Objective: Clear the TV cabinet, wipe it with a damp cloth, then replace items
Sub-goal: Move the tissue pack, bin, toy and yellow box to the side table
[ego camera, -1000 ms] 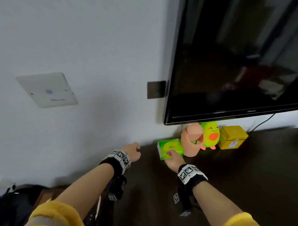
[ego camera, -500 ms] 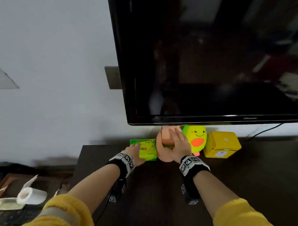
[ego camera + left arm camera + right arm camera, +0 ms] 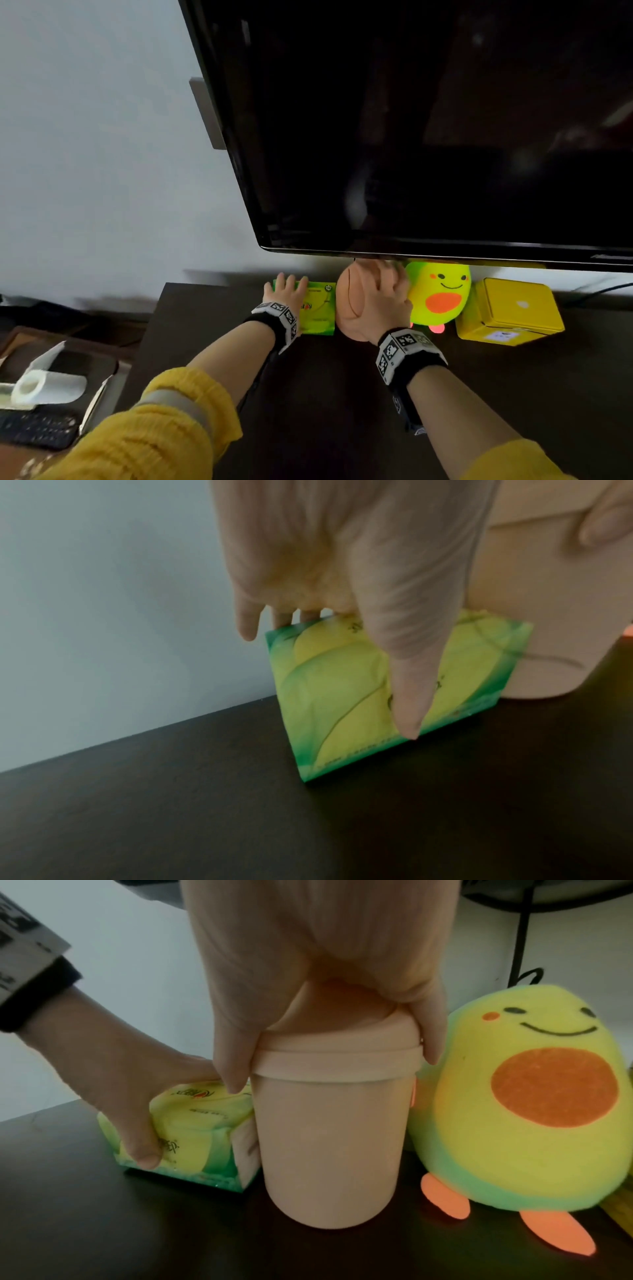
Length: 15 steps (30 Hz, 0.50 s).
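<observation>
both hands were at the back of the dark surface [image 3: 308, 394], clearing step underway. left hand [image 3: 286, 291] gripped the green tissue pack [image 3: 320, 313]: thumb down its near face, fingers over the far top edge. the pack sat on the surface, touching the cup's left side. right hand [image 3: 383, 294] clamped the peach cup [image 3: 329, 1137] from above, thumb and fingers curled round the lid rim; the cup stood upright between pack and plush [image 3: 440, 294]. yellow box [image 3: 507, 310] sat just right of the plush, near the wall. tv [image 3: 428, 130] edge hung right above the cup lid.

my read: pull both toward the body first, then lift; straight up likely knocks the tv. grip on the lid alone may pop it, better to drop the fingers onto the body. keep the pack squeeze light, it's soft. plush leans close, so watch for a snag.
</observation>
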### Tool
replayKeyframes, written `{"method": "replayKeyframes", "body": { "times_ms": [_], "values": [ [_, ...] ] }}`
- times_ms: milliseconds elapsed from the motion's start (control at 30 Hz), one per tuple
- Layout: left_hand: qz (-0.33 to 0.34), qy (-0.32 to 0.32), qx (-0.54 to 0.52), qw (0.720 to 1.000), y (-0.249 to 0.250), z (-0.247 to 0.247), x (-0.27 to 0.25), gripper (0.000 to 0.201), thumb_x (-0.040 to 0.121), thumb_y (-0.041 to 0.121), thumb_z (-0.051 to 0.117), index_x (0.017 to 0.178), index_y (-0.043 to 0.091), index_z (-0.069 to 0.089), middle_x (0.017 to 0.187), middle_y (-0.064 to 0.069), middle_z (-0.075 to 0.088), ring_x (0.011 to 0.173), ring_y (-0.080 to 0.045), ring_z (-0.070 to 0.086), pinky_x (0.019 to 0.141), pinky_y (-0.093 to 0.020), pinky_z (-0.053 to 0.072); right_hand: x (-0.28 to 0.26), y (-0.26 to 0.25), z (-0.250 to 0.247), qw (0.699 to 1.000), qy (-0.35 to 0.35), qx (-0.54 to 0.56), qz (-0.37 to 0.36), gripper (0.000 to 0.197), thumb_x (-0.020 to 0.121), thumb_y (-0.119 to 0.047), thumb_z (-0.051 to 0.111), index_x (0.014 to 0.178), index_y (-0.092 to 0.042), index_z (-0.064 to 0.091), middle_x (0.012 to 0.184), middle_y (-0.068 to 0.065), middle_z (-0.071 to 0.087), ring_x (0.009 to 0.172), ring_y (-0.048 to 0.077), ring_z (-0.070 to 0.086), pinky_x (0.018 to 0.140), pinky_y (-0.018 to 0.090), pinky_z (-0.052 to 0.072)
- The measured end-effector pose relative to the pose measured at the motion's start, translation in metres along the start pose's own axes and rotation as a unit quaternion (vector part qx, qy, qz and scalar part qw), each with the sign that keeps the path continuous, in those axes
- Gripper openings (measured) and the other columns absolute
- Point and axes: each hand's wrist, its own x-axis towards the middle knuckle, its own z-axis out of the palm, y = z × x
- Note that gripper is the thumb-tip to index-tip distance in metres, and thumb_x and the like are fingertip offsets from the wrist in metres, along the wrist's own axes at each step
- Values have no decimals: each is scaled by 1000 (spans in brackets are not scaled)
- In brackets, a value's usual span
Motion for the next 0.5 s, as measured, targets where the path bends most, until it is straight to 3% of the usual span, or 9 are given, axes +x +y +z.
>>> {"method": "replayKeyframes", "body": {
  "times_ms": [133, 267, 500],
  "values": [
    [5, 13, 29, 999, 4, -5, -3, 111, 69, 29, 80, 149, 16, 5, 148, -10, 23, 137, -33, 25, 105, -49, 36, 1, 4, 2, 1000, 8, -24, -11, 101, 62, -57, 72, 136, -41, 6, 147, 0, -1, 138, 38, -2, 86, 48, 52],
    [27, 27, 50, 998, -4, -7, -15, 109, 59, 40, 83, 143, 14, 18, 137, -7, 33, 124, -29, 38, 93, -41, 44, -5, 1, -1, 999, 11, -28, -13, 102, 60, -52, 76, 136, -40, 8, 148, 2, 0, 137, 37, 2, 88, 47, 51],
    [15, 17, 4, 1000, -23, 5, -53, 103, 55, 44, 84, 136, 14, 28, 130, -3, 38, 117, -26, 42, 89, -40, 51, -46, -17, 1, 998, -8, -51, -32, 98, 61, -60, 73, 135, -35, 14, 149, 4, 1, 136, 35, 3, 91, 47, 49]
  ]
}}
